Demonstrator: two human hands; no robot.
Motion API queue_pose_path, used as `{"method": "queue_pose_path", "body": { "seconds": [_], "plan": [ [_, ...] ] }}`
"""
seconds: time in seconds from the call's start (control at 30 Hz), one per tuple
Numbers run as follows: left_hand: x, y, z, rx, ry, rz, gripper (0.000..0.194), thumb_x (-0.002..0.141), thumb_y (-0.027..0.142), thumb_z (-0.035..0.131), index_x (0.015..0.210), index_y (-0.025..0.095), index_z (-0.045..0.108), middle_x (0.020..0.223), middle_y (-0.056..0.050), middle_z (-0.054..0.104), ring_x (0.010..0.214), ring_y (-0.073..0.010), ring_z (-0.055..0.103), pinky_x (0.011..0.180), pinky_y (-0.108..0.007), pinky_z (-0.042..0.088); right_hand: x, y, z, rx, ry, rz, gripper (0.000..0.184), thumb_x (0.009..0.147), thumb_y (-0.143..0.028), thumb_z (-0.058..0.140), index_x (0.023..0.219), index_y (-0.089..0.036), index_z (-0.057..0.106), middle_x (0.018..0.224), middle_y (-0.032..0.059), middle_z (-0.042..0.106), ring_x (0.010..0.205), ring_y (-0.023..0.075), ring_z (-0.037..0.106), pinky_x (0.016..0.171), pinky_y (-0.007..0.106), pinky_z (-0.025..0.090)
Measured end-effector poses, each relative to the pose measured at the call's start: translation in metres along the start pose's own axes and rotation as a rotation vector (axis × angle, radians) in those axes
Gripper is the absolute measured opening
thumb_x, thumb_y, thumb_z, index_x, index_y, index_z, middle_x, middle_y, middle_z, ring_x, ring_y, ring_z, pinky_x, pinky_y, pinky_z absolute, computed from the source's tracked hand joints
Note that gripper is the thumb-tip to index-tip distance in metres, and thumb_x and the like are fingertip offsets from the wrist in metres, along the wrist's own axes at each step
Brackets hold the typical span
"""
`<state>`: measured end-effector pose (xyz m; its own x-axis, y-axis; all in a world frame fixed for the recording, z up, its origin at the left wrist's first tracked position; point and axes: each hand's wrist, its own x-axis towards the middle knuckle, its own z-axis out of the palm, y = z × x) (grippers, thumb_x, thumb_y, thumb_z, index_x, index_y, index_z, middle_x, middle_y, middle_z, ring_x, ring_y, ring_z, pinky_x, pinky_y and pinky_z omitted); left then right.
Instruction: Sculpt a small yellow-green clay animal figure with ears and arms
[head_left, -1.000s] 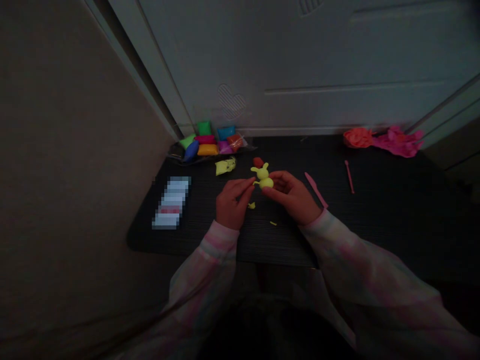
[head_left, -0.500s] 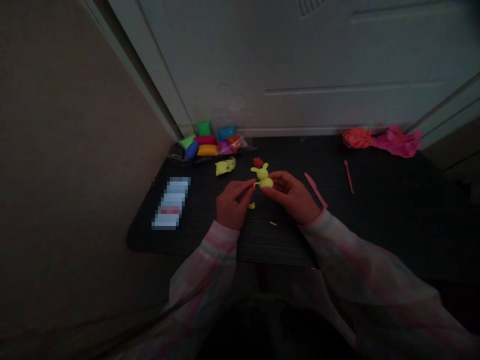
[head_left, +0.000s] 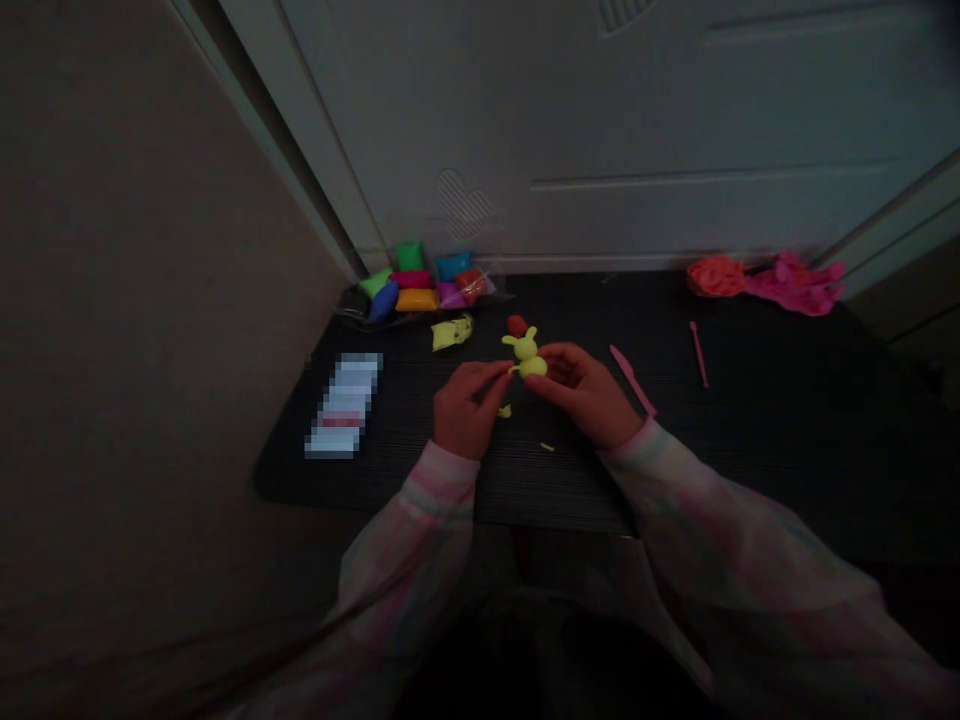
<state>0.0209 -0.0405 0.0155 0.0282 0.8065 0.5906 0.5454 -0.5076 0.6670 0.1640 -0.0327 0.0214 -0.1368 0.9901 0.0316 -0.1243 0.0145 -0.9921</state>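
Note:
A small yellow clay rabbit [head_left: 529,358] with two ears, a round head and a round body is held above the dark table. My right hand [head_left: 592,392] grips its body from the right, thumb in front and fingers behind. From the left, my left hand [head_left: 466,408] pinches a thin yellow strip that sticks out of the body like a limb. Below lie a yellow clay scrap [head_left: 505,411] near my left fingers and a thin yellow clay strip [head_left: 547,447]. Just behind the rabbit is a red clay lump [head_left: 517,325].
A clear bag of several coloured clay packs [head_left: 417,300] lies at the back left, with an opened yellow packet [head_left: 451,333] before it. A blurred-out phone-like rectangle [head_left: 345,405] is at left. Rightward lie a pink plastic knife [head_left: 633,381], a pink stick tool [head_left: 699,354] and crumpled pink-orange material [head_left: 796,284].

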Motion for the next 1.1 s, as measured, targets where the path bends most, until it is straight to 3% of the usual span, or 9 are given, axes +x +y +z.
{"method": "queue_pose_path", "body": {
  "seconds": [0.5, 0.7, 0.83, 1.1],
  "plan": [
    [-0.0012, -0.0012, 0.0009, 0.023, 0.01, -0.031, 0.019, 0.069, 0.024, 0.058, 0.087, 0.017, 0.062, 0.081, -0.003, 0.066, 0.068, -0.0094, 0.056, 0.054, -0.021, 0.044, -0.0003, 0.0003, -0.0001, 0.013, -0.002, -0.028, 0.028, 0.058, -0.026, 0.068, 0.08, -0.022, 0.051, 0.079, -0.0018, 0.062, 0.077, 0.013, 0.059, 0.077, 0.032, 0.046],
    [-0.0016, -0.0008, 0.001, -0.138, 0.002, -0.26, 0.02, 0.069, 0.029, 0.057, 0.083, 0.016, 0.064, 0.079, -0.003, 0.067, 0.056, -0.009, 0.056, 0.052, -0.022, 0.046, -0.0002, 0.0019, -0.0009, -0.011, -0.006, -0.048, 0.028, 0.059, -0.025, 0.068, 0.082, -0.022, 0.051, 0.079, -0.0022, 0.061, 0.076, 0.0133, 0.059, 0.076, 0.032, 0.046],
    [0.0001, -0.0003, 0.0009, -0.27, -0.023, -0.411, 0.019, 0.066, 0.03, 0.059, 0.076, 0.015, 0.065, 0.074, -0.004, 0.068, 0.06, -0.0117, 0.059, 0.056, -0.024, 0.048, -0.0005, 0.0023, -0.0006, -0.007, -0.004, -0.048, 0.028, 0.059, -0.024, 0.068, 0.082, -0.023, 0.051, 0.079, -0.0023, 0.061, 0.076, 0.0131, 0.058, 0.074, 0.031, 0.046],
    [0.0025, 0.0026, -0.0006, -0.394, -0.074, -0.526, 0.02, 0.064, 0.032, 0.061, 0.074, 0.015, 0.065, 0.072, -0.003, 0.067, 0.068, -0.0132, 0.061, 0.066, -0.026, 0.048, -0.0017, 0.0024, -0.0004, -0.005, -0.016, -0.053, 0.027, 0.06, -0.022, 0.067, 0.082, -0.022, 0.051, 0.079, -0.0025, 0.06, 0.074, 0.0117, 0.058, 0.071, 0.028, 0.046]
  ]
}}
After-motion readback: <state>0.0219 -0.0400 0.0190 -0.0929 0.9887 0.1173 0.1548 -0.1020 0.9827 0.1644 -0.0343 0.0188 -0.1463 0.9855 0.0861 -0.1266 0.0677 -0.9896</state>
